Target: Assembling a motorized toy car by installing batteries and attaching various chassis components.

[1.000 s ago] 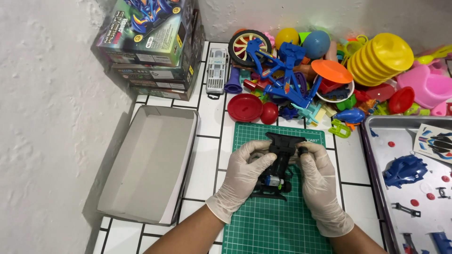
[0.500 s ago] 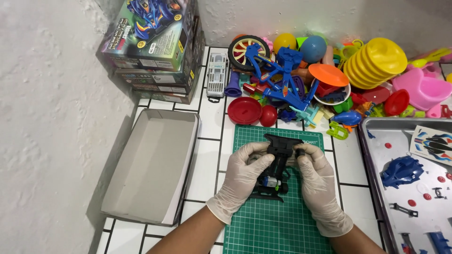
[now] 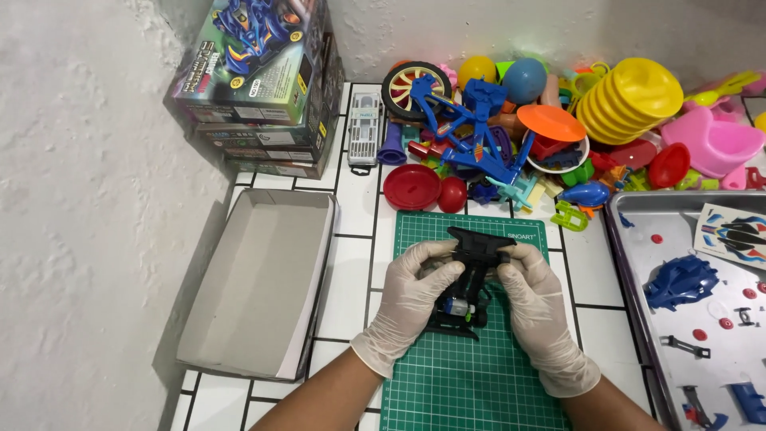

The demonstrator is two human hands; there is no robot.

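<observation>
Both my hands wear pale latex gloves and grip a black toy car chassis (image 3: 471, 279) over a green cutting mat (image 3: 467, 375). My left hand (image 3: 411, 299) holds its left side, fingers curled along the frame. My right hand (image 3: 536, 299) pinches the chassis at its upper right end. A small silver and blue motor shows in the lower part of the chassis, between my hands.
An open grey cardboard box lid (image 3: 259, 283) lies left of the mat. Stacked toy car boxes (image 3: 259, 80) stand at the back left. A pile of colourful plastic toys (image 3: 550, 128) fills the back. A metal tray (image 3: 638, 239) with a blue car shell (image 3: 682, 281), stickers and small parts sits right.
The view has shifted slightly. My hands keep their hold on the chassis, with only small finger movements.
</observation>
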